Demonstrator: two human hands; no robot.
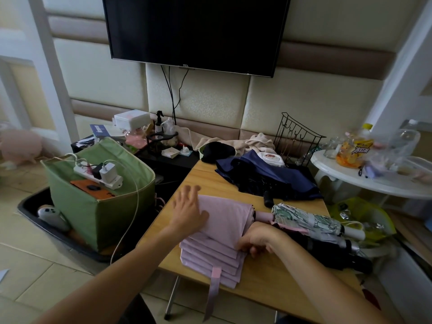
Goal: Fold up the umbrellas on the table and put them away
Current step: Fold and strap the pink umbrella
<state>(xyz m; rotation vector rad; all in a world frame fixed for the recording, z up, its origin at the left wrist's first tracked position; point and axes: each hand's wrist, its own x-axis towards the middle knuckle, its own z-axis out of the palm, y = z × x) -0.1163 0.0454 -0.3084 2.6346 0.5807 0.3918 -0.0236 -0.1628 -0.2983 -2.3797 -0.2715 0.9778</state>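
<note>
On the light wooden desk [257,291], nearest to the camera, a collapsed pink fabric umbrella [219,235] is laid with its panels stacked in flat pleats, and its pink closing strap [214,288] is hung over the near edge of the desk. The pleated fabric is gripped at its right side by the right hand [253,242], whose fingers are curled into the folds. The upper panel is pressed flat by the left hand [189,208], which is kept open with straight, spread fingers.

Just beside the pink umbrella, to the right, a folded black umbrella [327,251] and a rolled white umbrella with a green leaf pattern [311,218] are laid side by side, touching each other. Further back on the desk, an unfolded dark navy umbrella [275,178] is spread in a loose heap.

To the left of the desk, on the floor, a green fabric storage box [98,206] is seen with a white power strip [98,175] on top. On the wall behind, a black flat television [196,31] is mounted.
</note>
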